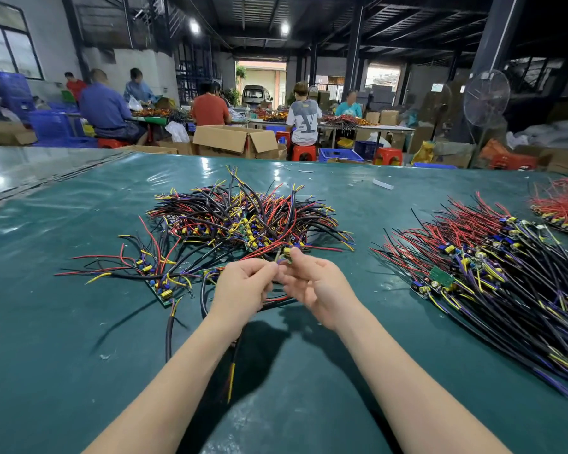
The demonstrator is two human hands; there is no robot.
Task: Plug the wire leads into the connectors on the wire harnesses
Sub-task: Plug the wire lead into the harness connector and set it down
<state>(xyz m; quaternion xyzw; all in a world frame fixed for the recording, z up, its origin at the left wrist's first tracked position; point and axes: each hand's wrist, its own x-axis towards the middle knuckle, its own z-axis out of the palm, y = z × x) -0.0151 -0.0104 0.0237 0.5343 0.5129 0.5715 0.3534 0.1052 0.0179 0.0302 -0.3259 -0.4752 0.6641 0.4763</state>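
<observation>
On the left part of the green surface point(46, 322), a few loose harnesses point(151, 273) are lying with their red and black wires spreading out. Beside them, toward the middle, a big tangled pile point(243, 217) of red, black, yellow and purple wires is resting. At the near side of this pile we are holding our two hands close together. Our left hand point(243, 286) is pinching thin wire leads point(277, 261) with curled fingers. Our right hand point(312, 283) is pinching a small harness piece point(288, 251) with a yellow part between thumb and finger. We cannot tell if a lead is already sitting in the connector. Toward the right edge a neater row of harnesses point(492, 267) is lying, and at the far right corner a red bundle point(561, 208) is showing.
</observation>
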